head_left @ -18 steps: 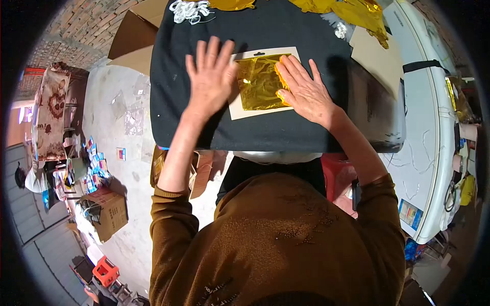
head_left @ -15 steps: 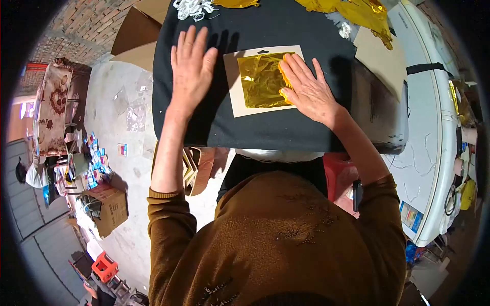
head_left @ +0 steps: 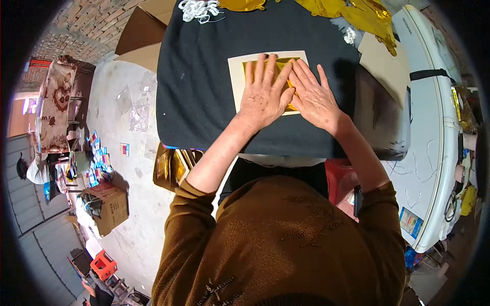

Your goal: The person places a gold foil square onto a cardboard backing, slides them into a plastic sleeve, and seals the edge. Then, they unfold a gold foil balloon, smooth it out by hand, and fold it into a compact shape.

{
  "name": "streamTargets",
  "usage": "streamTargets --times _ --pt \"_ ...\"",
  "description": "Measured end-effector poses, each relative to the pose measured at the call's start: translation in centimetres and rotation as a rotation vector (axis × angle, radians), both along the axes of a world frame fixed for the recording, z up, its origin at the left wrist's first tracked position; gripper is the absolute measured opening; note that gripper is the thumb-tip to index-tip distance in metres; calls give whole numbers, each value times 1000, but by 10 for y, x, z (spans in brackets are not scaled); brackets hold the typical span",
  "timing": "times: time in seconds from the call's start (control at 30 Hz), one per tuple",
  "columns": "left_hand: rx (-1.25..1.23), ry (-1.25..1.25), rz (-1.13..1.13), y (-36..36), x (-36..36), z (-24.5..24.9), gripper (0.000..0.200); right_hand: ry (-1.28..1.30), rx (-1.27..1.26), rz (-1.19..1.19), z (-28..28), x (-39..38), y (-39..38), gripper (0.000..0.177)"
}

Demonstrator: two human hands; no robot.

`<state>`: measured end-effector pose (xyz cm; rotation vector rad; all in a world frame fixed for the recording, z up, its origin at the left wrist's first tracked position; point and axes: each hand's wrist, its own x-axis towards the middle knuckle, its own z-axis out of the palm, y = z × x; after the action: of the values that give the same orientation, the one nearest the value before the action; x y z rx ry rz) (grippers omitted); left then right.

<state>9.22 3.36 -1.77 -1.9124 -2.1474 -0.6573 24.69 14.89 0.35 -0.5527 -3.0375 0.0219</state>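
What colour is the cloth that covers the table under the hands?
The cloth is black; the head view shows it.

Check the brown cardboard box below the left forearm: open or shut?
Open: the brown cardboard box shows flat gold-coloured pieces through its uncovered top.

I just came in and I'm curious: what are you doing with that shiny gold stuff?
The person has both hands flat and side by side, the left hand and the right hand, over a shiny gold sheet. It lies on a pale card on the black cloth. More gold sheets and some white string are at the far edge.
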Motion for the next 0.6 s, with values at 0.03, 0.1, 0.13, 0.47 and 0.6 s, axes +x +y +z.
streamTargets --times 0.03,0.1,0.13,0.47,0.6 --pt "-9 15 17 0 1 1 65 10 -5 5 -1 0 1 67" --pt "-25 44 55 -2 4 2 66 34 -25 14 -3 1 2 67" --pt "-46 56 71 -2 5 2 66 38 -33 16 0 2 1 67" --pt "-117 86 124 1 3 2 63 83 -67 -86 1 15 1 65" --pt "-137 99 136 3 3 3 61 111 -44 -89 10 37 7 61"
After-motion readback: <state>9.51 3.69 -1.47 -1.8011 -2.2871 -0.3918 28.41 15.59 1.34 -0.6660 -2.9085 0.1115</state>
